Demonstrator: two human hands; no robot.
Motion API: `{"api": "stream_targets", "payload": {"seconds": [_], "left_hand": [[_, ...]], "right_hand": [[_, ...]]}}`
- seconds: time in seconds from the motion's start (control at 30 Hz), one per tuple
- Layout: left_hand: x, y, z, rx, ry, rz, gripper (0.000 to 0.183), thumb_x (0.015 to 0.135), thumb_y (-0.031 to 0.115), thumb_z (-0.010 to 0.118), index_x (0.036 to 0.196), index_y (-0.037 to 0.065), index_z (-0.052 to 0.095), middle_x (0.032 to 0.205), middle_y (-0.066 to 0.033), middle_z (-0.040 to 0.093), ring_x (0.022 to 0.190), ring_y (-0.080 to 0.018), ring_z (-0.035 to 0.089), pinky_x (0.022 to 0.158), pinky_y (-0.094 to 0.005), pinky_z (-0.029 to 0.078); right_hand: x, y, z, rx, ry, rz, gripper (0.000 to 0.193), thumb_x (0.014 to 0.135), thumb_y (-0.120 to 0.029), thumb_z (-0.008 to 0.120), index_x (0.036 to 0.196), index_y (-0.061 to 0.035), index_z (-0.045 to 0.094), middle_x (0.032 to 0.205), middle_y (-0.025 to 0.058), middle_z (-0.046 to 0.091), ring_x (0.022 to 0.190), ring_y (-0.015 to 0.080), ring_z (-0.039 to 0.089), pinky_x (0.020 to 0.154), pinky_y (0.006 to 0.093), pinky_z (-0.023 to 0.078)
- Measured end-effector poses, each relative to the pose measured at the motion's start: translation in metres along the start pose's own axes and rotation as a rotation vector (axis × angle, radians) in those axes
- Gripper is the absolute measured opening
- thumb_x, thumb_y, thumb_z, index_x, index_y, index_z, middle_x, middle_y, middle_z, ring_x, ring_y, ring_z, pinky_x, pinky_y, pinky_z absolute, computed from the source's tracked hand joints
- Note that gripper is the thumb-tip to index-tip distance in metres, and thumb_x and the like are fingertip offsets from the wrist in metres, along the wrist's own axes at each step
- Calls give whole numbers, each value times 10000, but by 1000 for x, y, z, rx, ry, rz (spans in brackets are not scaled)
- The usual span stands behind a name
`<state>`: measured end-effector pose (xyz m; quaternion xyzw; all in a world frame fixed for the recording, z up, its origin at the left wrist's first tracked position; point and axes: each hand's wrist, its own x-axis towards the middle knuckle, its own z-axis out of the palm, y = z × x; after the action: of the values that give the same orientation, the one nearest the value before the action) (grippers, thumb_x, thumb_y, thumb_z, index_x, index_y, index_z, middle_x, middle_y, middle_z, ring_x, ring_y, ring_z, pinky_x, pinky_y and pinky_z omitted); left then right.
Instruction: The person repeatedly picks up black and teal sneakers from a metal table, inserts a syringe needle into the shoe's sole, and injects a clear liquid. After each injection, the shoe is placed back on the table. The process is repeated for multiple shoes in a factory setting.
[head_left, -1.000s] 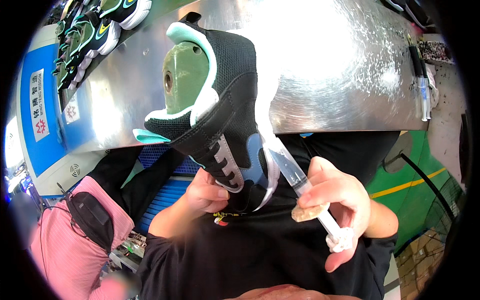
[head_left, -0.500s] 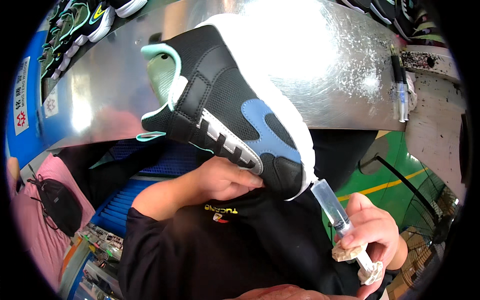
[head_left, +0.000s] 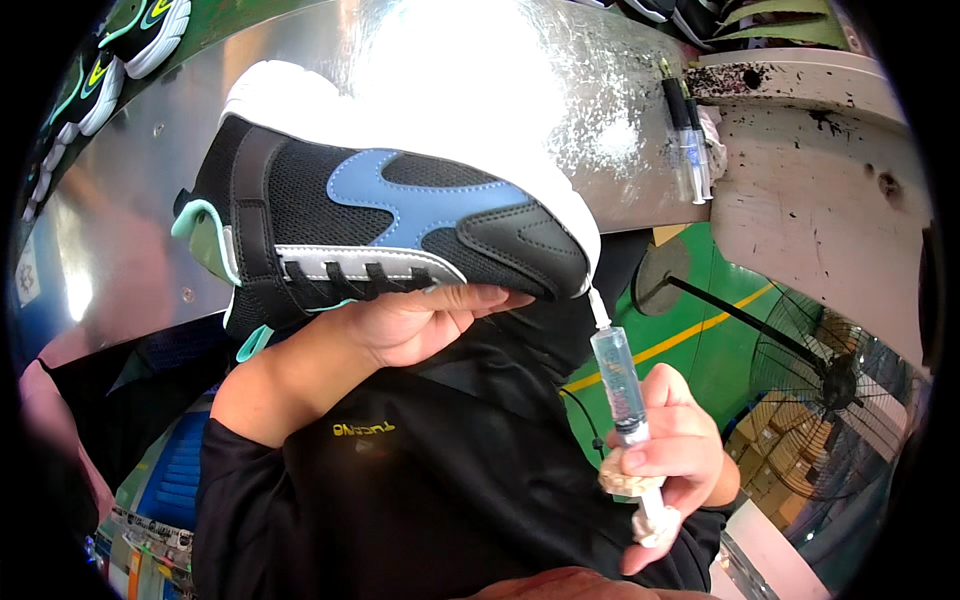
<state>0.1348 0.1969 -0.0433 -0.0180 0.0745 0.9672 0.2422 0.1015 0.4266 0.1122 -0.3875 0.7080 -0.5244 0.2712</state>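
Note:
My left hand (head_left: 425, 325) grips a black sneaker (head_left: 330, 200) from below, along its laced side. The shoe lies on its side in the air, with a blue side panel, mint-green collar trim and a white sole (head_left: 470, 130) facing away from me. In my right hand (head_left: 680, 445) is a clear syringe (head_left: 618, 375), pointing up and slightly left. Its white tip meets the sole's edge at the toe, or sits very close to it. Beige wrapping covers the syringe's finger flange and plunger end. Clear fluid appears to be in the barrel, though this is hard to judge.
A shiny metal table (head_left: 110, 190) stretches beyond the shoe. Dark-filled syringes (head_left: 690, 140) lie at its right end, beside a paint-spotted pale surface (head_left: 810, 200). More sneakers (head_left: 145, 40) stand at far left. A black fan (head_left: 830, 380) stands on the green floor at right.
The sneaker has turned to lie more level and moved left with my left hand. My right hand and the syringe have shifted left, the syringe now more upright. The whole view has shifted as well.

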Motion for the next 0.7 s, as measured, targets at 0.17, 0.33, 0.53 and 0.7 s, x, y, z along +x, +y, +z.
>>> {"api": "stream_targets", "payload": {"seconds": [0.17, 0.33, 0.53, 0.7], "left_hand": [[12, 5, 8, -78, 33, 3, 304, 862, -16, 565, 1160, 43, 570, 1185, -82, 589, 1134, -198, 534, 1014, -359, 410], [15, 5, 9, -119, 47, 9, 303, 879, -11, 529, 1179, 28, 559, 1185, -119, 586, 1126, -244, 550, 965, -352, 473], [20, 12, 28, -74, 112, 22, 285, 861, 36, 598, 1145, 26, 571, 1111, -110, 613, 1043, -224, 592, 830, -275, 541], [21, 11, 27, -20, 81, 67, 338, 888, 69, 567, 1218, 13, 517, 1185, -160, 572, 1110, -304, 562, 829, -287, 558]], "right_hand": [[13, 8, 20, -230, 90, -116, 615, 675, -510, 737, 1013, -14, 604, 849, -10, 643, 607, 124, 474, 587, 281, 299], [18, 17, 33, -461, 111, -194, 546, 704, -431, 729, 1048, -32, 585, 900, -20, 635, 606, 103, 487, 567, 272, 316], [19, 25, 38, -598, 81, -227, 505, 714, -399, 728, 1043, -47, 577, 883, -19, 639, 598, 100, 486, 548, 268, 314], [19, 28, 42, -675, 105, -247, 474, 717, -404, 718, 1011, -56, 589, 762, -21, 596, 537, 112, 401, 520, 267, 298]]}}
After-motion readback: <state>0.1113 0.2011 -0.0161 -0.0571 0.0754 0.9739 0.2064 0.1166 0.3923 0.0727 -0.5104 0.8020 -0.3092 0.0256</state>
